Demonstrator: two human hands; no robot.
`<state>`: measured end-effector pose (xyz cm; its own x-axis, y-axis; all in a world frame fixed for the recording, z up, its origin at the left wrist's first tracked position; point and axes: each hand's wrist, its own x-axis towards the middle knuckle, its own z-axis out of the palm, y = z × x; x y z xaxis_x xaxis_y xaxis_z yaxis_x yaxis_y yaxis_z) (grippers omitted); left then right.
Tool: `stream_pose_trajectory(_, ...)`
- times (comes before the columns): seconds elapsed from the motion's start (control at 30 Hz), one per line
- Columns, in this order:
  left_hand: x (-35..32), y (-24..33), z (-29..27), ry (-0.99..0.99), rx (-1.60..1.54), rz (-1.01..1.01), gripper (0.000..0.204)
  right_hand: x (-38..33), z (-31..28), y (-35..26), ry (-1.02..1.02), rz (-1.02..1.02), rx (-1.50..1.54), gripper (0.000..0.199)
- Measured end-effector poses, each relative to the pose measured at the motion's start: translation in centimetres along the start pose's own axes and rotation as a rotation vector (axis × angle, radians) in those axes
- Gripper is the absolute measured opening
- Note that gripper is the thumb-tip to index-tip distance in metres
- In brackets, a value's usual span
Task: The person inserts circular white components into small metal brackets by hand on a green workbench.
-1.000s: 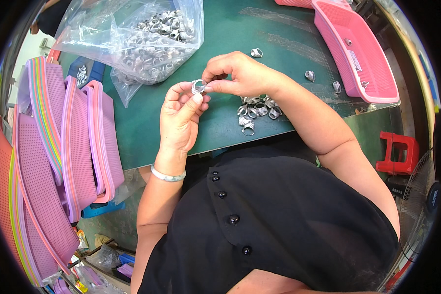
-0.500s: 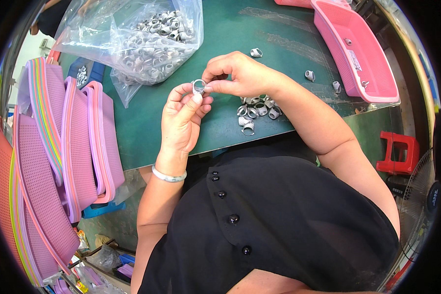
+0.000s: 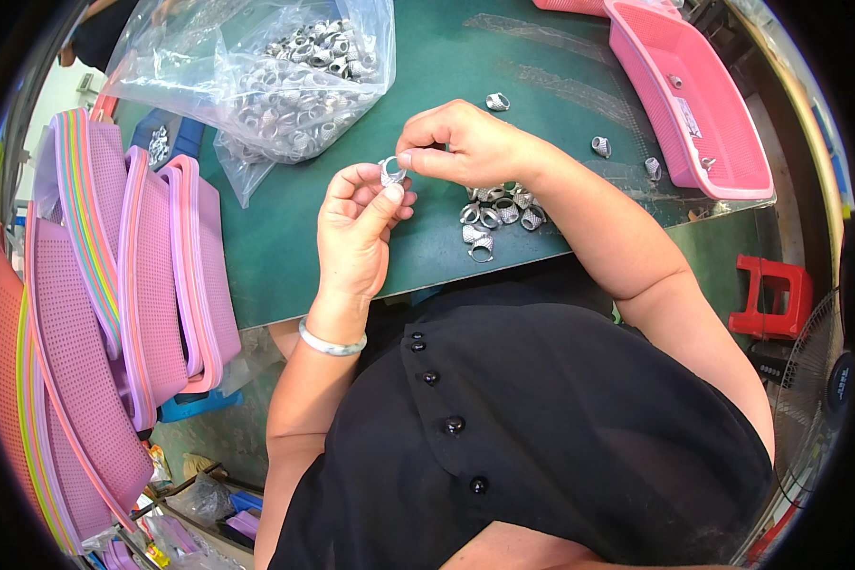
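My left hand (image 3: 353, 220) pinches a silver-coloured ring (image 3: 391, 175) between thumb and fingers, above the table. From the right, my right hand (image 3: 465, 142) has its thumb and forefinger closed at the ring's band; whether a tiny piece is between them is hidden. Below my right hand lies a small heap of similar rings (image 3: 505, 211) with textured faces, partly covered by my forearm. A few loose rings lie farther off, one beyond my right hand (image 3: 497, 102) and others near the pink basket. A clear plastic bag (image 3: 247, 57) full of such rings lies at the far left.
The green tabletop (image 3: 427, 252) carries strips of clear tape. At the right edge stands a pink basket (image 3: 636, 104) with a few pieces inside. Stacked pink and purple baskets (image 3: 85, 361) crowd the left side. A blue tray (image 3: 188, 138) holds small parts. A red stool (image 3: 771, 296) stands right.
The ring has turned in my left hand, its textured face now showing more. My left hand has shifted slightly right; my right fingers stay close at the band.
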<state>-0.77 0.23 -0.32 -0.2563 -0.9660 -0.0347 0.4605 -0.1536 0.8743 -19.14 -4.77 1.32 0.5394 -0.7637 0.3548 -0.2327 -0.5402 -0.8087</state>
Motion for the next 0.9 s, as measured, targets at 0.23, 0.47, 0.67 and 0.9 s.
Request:
stream_pose_trajectory(0.23,-0.06,-0.19,0.01,-0.005,-0.028,-0.033,0.018,0.00,-0.15,-0.31,-0.016,0.055,0.019,0.018)
stream_pose_trajectory(0.47,0.03,0.11,0.02,-0.011,-0.130,-0.086,0.015,0.05,-0.20,0.18,-0.048,0.104,0.080,0.021)
stream_pose_trajectory(0.67,0.00,0.17,-0.06,-0.003,-0.141,-0.107,0.015,0.04,-0.16,0.17,-0.049,0.115,0.091,0.020)
stream_pose_trajectory(0.9,-0.06,-0.25,0.16,0.014,0.024,0.074,0.020,0.12,-0.44,-0.17,-0.094,0.114,0.079,0.022)
